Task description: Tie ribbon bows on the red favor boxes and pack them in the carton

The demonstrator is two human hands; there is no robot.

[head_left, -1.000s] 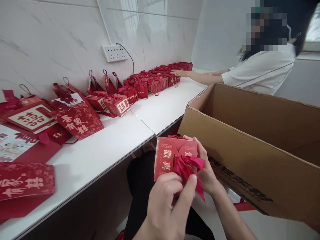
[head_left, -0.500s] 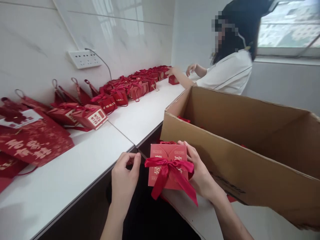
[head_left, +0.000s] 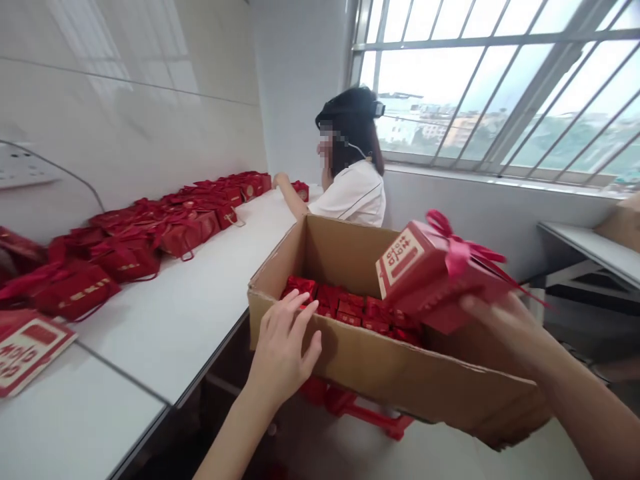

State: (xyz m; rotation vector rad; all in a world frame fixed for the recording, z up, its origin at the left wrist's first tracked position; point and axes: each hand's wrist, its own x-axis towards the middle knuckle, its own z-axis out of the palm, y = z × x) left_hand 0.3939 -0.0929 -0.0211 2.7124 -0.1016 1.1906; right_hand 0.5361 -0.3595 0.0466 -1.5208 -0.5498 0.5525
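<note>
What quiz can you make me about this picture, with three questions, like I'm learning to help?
1. Which hand is holding a gift box up high?
2. True or false: red boxes lie inside the cardboard box.
3. What has bars across it: (a) a door, (b) the window, (c) a bookshelf?

Key:
1. The right hand.
2. True.
3. b.

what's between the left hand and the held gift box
In the head view, small red packages inside the open carton and its near rim lie between the left hand and the gift box.
</note>
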